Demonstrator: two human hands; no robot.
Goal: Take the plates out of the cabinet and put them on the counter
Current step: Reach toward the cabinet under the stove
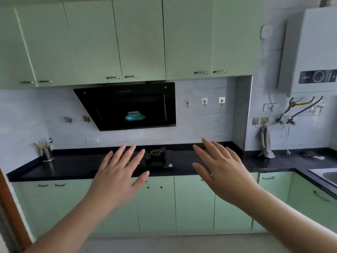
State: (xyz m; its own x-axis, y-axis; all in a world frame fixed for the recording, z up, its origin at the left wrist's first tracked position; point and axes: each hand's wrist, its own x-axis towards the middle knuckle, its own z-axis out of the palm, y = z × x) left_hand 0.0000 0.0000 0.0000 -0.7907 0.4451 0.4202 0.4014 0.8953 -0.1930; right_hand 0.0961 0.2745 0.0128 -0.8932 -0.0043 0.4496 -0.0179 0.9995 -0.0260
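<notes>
My left hand (119,175) and my right hand (221,171) are stretched out in front of me, palms down, fingers spread, holding nothing. They hover in front of the black counter (73,168). Pale green upper cabinets (142,39) run along the wall above, all doors closed. Lower cabinets (193,201) of the same green sit under the counter, also closed. No plates are visible anywhere.
A black range hood (131,105) hangs over a gas burner (156,156). A metal holder with chopsticks (46,152) stands at the counter's left. A sink (326,176) is at the right, a white boiler (310,52) above it. A cloth (265,143) hangs from a hook.
</notes>
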